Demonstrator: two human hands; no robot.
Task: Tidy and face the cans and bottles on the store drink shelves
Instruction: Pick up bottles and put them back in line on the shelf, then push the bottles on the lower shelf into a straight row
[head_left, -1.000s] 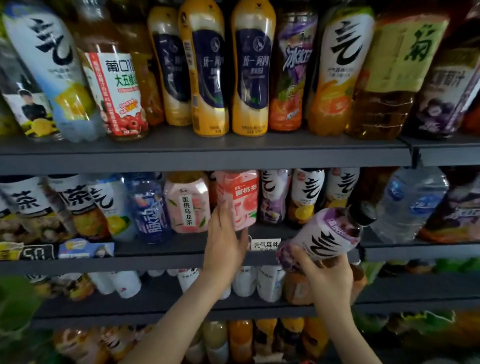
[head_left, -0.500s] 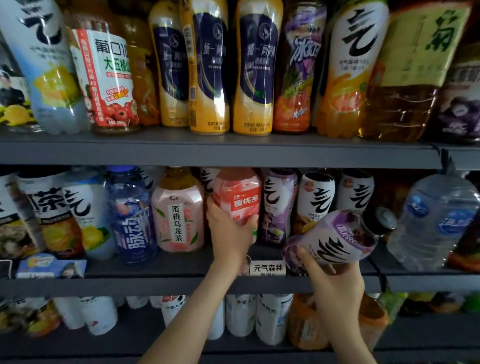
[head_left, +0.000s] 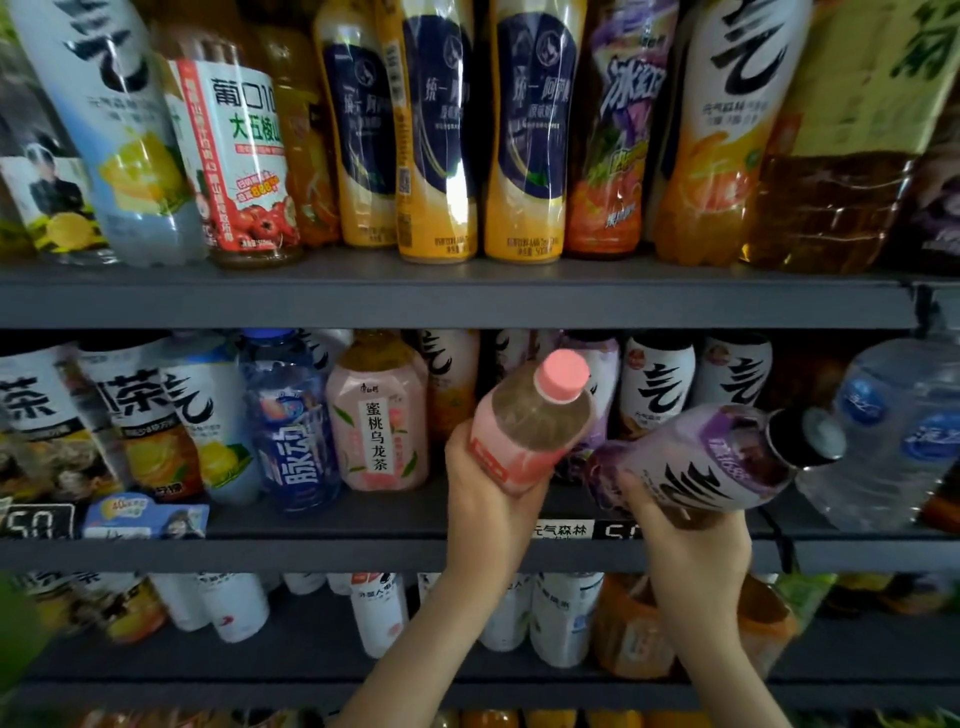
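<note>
Left hand (head_left: 493, 499) is gripping a tilted pink bottle (head_left: 530, 421), right hand (head_left: 691, 551) a purple bottle (head_left: 711, 462) — next, probably reseating both upright.

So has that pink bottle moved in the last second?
Yes. The pink bottle, gripped by the left hand, has left its upright spot beside the peach tea bottle and now tilts with its cap leaning right, away from it.
</note>
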